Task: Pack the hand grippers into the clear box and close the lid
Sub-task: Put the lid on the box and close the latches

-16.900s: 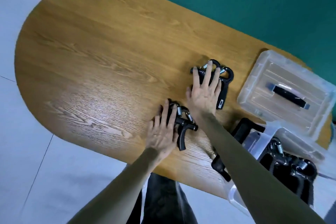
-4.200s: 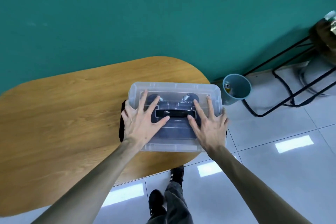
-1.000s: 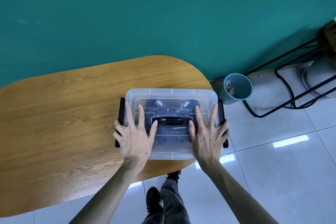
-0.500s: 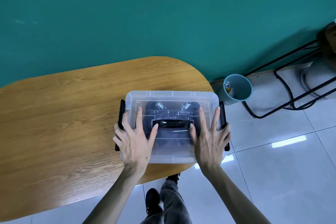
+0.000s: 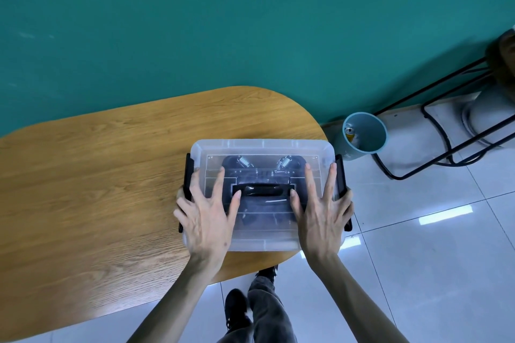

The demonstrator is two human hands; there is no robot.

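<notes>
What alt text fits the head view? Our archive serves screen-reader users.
A person's left hand and right hand press flat on the lid of a clear plastic box holding black spring hand grippers, on an oval wooden table before a teal wall.

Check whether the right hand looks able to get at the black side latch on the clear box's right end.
Probably yes: the right hand lies flat on the clear lid, outer fingers beside the black side latch, nothing between.

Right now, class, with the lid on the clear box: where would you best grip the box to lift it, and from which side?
Judging by its shape, take the black handle in the middle of the lid, from above: it lies flat between the left hand and right hand.
</notes>
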